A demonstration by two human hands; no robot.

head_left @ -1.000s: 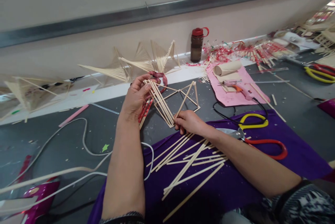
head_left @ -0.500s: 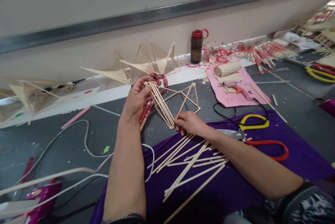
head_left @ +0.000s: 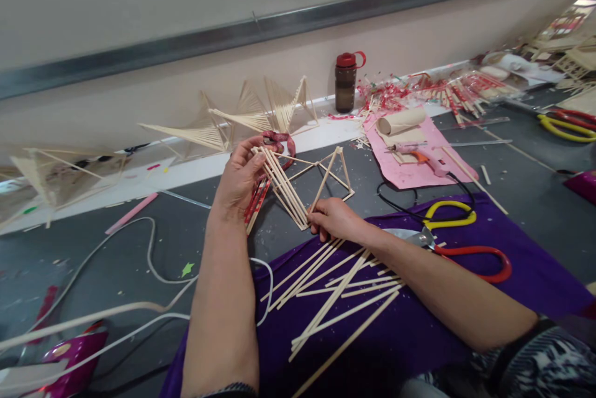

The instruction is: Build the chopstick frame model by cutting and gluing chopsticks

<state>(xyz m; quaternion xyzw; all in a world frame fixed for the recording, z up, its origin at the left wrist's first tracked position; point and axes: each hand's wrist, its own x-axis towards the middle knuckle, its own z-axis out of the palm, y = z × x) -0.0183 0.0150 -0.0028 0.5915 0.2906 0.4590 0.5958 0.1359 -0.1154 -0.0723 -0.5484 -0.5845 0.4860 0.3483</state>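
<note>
Just beyond the purple cloth, your left hand clasped the stick frame's upper end, steadying it, while your right hand seemingly pinched its lower corner.

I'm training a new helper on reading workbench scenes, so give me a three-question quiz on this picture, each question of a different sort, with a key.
1. True or false: the left hand grips the upper end of the stick frame.
2. The water bottle by the wall has a lid of which colour? A) blue B) red C) green
3. Fill in: the loose sticks under the right hand lie on a ______ cloth.

Key
1. True: its fingers close on the fanned sticks at the frame's top.
2. B.
3. Purple; the right hand pinches the frame's lower corner just above it, beside the scissors.
</note>
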